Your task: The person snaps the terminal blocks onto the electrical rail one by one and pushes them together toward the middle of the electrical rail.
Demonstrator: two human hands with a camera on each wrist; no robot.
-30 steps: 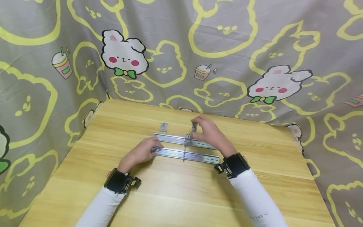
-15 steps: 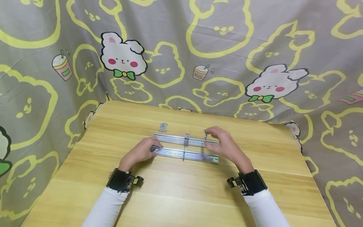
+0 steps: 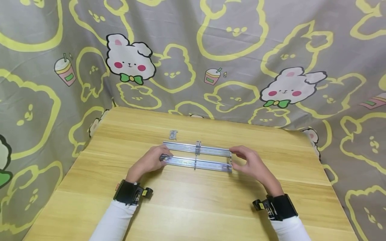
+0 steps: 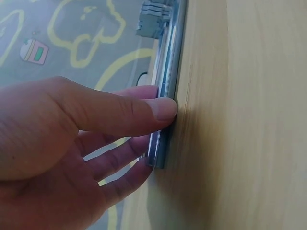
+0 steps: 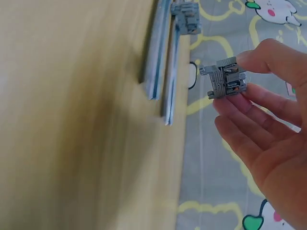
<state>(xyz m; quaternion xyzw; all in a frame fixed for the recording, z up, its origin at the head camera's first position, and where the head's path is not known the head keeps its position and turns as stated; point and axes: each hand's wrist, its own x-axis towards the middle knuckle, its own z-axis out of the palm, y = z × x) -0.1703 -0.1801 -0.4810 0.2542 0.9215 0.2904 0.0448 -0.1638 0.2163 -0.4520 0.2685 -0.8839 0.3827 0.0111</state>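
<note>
Two silver DIN rails lie side by side in the head view, a near rail (image 3: 181, 162) and a far rail (image 3: 215, 151). My left hand (image 3: 149, 161) grips the near rail at its left end; the left wrist view shows the thumb on one side of the rail (image 4: 165, 72) and fingers on the other. My right hand (image 3: 253, 165) pinches a grey terminal block (image 5: 225, 79) between thumb and fingers, by the rails' right ends. Terminal blocks (image 3: 198, 148) sit mid-length on the far rail, and a thin one (image 3: 195, 162) crosses the near rail.
One loose terminal block (image 3: 173, 135) lies on the wooden table (image 3: 181, 207) behind the far rail's left part. A patterned grey curtain (image 3: 181, 93) hangs along the table's back and sides.
My right hand has moved right and nearer with the terminal block, from behind the far rail to the rails' right ends. My left hand keeps its grip on the near rail.
</note>
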